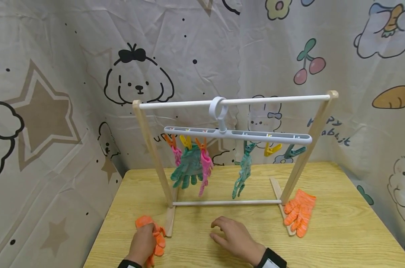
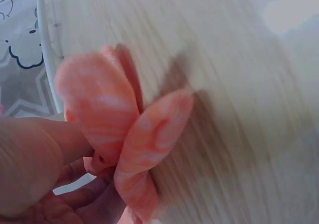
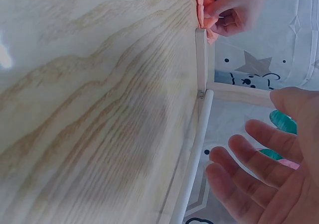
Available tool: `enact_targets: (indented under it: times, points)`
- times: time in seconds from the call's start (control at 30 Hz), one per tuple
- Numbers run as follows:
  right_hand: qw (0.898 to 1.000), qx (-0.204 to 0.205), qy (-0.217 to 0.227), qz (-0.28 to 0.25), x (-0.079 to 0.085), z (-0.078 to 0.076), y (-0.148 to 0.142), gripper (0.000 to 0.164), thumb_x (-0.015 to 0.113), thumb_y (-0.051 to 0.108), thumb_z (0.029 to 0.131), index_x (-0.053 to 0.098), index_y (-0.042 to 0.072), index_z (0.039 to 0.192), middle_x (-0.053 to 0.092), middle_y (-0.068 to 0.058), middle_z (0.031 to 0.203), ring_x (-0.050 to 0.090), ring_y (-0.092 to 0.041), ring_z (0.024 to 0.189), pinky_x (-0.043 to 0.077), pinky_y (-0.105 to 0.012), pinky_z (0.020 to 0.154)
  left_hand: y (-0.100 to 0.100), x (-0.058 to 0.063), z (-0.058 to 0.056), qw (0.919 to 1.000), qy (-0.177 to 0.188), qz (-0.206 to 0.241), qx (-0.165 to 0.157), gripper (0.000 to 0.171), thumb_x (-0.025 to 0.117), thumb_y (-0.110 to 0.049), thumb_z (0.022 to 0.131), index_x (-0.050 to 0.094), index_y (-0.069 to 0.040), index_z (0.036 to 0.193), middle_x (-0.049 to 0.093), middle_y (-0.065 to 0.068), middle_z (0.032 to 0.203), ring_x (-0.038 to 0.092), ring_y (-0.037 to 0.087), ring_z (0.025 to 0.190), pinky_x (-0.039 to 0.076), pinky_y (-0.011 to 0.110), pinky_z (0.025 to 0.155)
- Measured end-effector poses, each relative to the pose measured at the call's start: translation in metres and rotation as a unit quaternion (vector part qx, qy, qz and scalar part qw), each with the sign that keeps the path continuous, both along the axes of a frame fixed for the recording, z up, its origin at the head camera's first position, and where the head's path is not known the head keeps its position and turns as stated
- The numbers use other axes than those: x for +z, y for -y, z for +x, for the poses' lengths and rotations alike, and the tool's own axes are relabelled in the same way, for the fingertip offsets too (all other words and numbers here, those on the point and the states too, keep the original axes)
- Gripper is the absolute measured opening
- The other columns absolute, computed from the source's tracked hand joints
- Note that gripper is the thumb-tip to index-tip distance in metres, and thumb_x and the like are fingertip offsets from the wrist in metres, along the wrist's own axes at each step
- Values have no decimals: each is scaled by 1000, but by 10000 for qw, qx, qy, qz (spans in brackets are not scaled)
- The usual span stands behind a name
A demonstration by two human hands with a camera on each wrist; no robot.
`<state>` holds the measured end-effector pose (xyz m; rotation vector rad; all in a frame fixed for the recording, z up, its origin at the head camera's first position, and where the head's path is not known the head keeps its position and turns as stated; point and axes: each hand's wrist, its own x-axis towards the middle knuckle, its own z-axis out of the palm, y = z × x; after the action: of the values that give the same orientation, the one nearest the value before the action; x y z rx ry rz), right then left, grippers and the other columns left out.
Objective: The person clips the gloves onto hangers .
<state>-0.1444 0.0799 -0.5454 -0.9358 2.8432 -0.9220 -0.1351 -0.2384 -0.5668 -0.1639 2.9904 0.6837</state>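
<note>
My left hand (image 1: 143, 242) pinches a crumpled orange glove (image 1: 159, 243) at the front left of the table; in the left wrist view the glove (image 2: 107, 107) bunches between thumb and fingers, close over the wood. My right hand (image 1: 236, 238) hovers near the table's front middle, fingers loosely bent, holding nothing; the right wrist view shows its fingers (image 3: 239, 174) apart. From a grey hanger (image 1: 269, 136) hang a green glove (image 1: 189, 165), a narrow folded green glove (image 1: 244, 173) and two pink gloves, one in front (image 1: 206, 169), one at left (image 1: 177, 155), all in clothespins.
A wooden rack (image 1: 152, 152) with a white top rail (image 1: 273, 99) carries the hanger. A yellow clothespin (image 1: 272, 149) and a teal clothespin (image 1: 294, 151) hang at its right end. A second orange glove (image 1: 300, 213) lies against the rack's right foot. Patterned curtains (image 1: 195, 44) surround the table.
</note>
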Motion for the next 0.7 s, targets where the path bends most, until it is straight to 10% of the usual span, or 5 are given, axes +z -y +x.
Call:
enact_targets:
  times: [0.7]
  points:
    - [9999,-105,-39,75,-6,-1,-9,21,68,31,96,72,13,106,73,2,105,68,-12,83,51,-21,65,-14,1,15,9970,691,274,-215,30,63,18,77,54,-11,77,54,1,68,55,13,57,40,28,54]
